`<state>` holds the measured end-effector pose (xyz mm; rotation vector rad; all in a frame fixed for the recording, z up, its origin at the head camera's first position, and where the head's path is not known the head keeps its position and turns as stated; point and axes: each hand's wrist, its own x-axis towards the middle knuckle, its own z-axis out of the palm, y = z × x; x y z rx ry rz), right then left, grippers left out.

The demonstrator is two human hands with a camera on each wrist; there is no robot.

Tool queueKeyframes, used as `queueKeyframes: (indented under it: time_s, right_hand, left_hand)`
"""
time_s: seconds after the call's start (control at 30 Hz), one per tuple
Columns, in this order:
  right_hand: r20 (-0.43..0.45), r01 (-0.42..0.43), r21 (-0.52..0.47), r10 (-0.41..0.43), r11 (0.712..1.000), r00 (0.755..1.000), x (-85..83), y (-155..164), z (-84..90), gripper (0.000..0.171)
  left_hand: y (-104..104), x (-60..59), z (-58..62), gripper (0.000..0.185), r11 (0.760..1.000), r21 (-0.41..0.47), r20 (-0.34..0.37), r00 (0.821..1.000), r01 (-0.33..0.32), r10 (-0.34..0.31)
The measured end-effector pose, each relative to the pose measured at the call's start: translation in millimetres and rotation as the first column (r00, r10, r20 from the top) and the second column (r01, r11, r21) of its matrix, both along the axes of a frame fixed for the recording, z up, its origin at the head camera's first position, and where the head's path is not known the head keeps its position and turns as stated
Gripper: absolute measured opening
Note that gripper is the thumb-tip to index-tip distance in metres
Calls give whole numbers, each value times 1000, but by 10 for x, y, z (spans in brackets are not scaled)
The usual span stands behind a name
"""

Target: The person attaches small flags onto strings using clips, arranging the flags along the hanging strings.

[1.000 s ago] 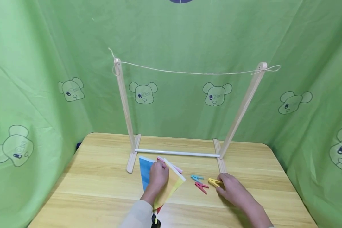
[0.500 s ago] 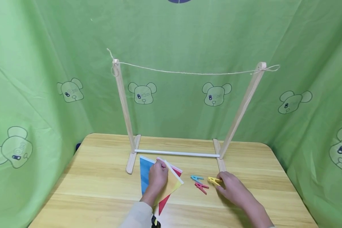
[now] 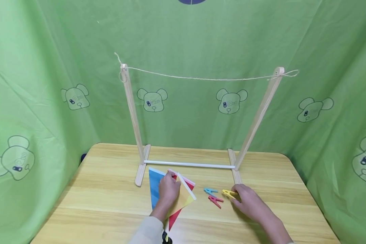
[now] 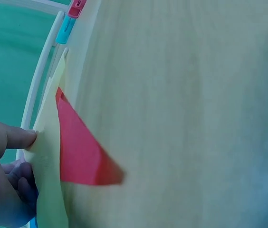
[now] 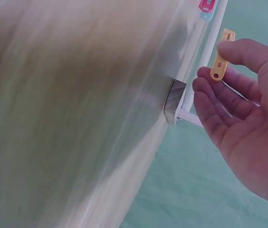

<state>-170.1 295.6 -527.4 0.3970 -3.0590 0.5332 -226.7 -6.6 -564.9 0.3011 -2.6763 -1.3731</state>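
On the table (image 3: 88, 203), a wooden frame (image 3: 134, 118) stood toward the far edge. Near mid-table, your left hand (image 3: 169, 191) pinched the yellow flag (image 3: 184, 198), lifting it off the red flag (image 3: 174, 220). Your right hand (image 3: 250, 203) gripped the yellow clip (image 3: 228, 194) toward the right edge.

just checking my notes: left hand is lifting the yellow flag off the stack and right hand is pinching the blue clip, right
Not quite. The right hand is pinching the yellow clip, not the blue clip, which lies untouched on the table; the head view shows it. The left hand does hold the yellow flag.
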Motion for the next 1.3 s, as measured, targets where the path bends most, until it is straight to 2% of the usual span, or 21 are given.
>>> queueKeyframes:
  time_s: [0.13,0.37,0.6,0.67,0.83,0.9,1.1,1.3]
  right_hand:
    - [-47,-3,-13,2,1000,999,-5,-4,-5,22]
    - [-59,1,-23,-2,1000,998,5,-23,8,23]
    - [-77,0,-25,-2,1000,997,7,-22,6,23]
    - [-76,0,-28,-2,1000,997,8,-19,4,23]
    - [-72,-2,-27,0,1000,997,15,-15,12,22]
    - [-71,-2,-26,0,1000,997,18,-15,16,22]
    - [-77,1,-26,-3,1000,997,15,-15,14,22]
    - [-76,4,-26,-6,1000,997,13,-20,6,22]
  left_hand:
    - [-7,2,17,19,1000,5,-6,1000,-3,3]
    - [-21,14,40,4,1000,28,-17,1000,9,-9]
    - [-30,17,55,33,997,68,-35,999,30,-28]
    - [-36,21,64,31,996,83,-39,999,32,-29]
    - [-54,27,74,11,995,97,-59,998,34,-28]
    - [-63,22,76,10,995,91,-75,997,36,-29]
    - [-86,11,70,15,997,73,-128,992,28,-19]
    - [-111,21,49,19,992,110,-173,984,56,-36]
